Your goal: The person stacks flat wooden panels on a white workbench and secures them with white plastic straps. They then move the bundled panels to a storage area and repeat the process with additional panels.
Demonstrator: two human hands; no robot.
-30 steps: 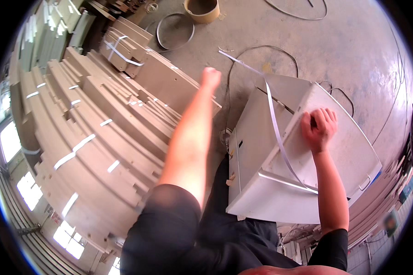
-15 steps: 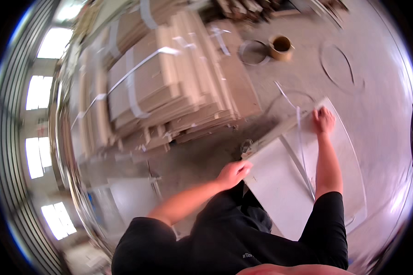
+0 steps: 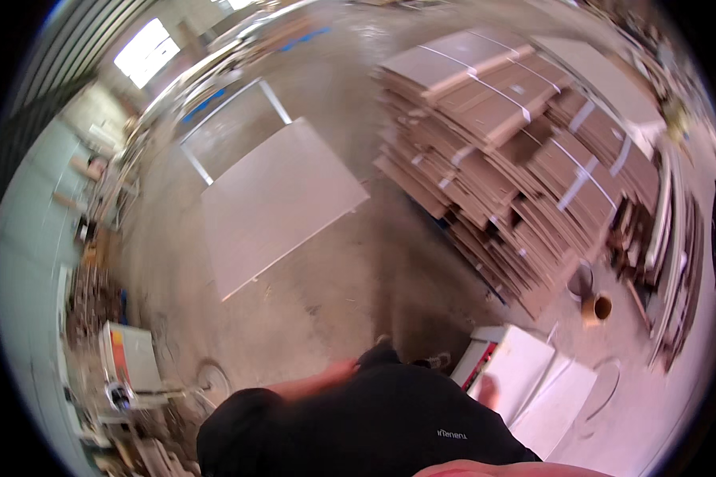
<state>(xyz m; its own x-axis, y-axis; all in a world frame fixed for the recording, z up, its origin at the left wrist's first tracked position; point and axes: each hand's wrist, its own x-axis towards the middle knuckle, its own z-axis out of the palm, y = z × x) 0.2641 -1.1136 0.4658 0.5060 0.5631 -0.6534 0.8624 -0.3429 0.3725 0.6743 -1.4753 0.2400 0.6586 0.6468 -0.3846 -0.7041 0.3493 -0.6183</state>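
My left hand (image 3: pixel 342 370) is smeared by motion and partly hidden by the black clothing, low in front of my body. Its fingers do not show, so what it holds, if anything, is unclear. My right hand (image 3: pixel 488 391) is a blur at the near left part of a white-topped, box-like unit (image 3: pixel 569 389), beside its red-striped side. Whether that hand touches the top cannot be made out. A pale strap (image 3: pixel 542 380) runs across the white top.
Ahead to the right stands a tall stack of strapped brown boards (image 3: pixel 493 111). A large pale panel (image 3: pixel 286 203) lies ahead left, near a white frame (image 3: pixel 274 102). A brown cardboard tube (image 3: pixel 597 308) is at right. A white cabinet (image 3: pixel 131 358) stands at far left.
The view has swung left, so the board stack and white-topped unit sit further right. My right hand has drawn back from the unit's far edge; my left has left its near corner.
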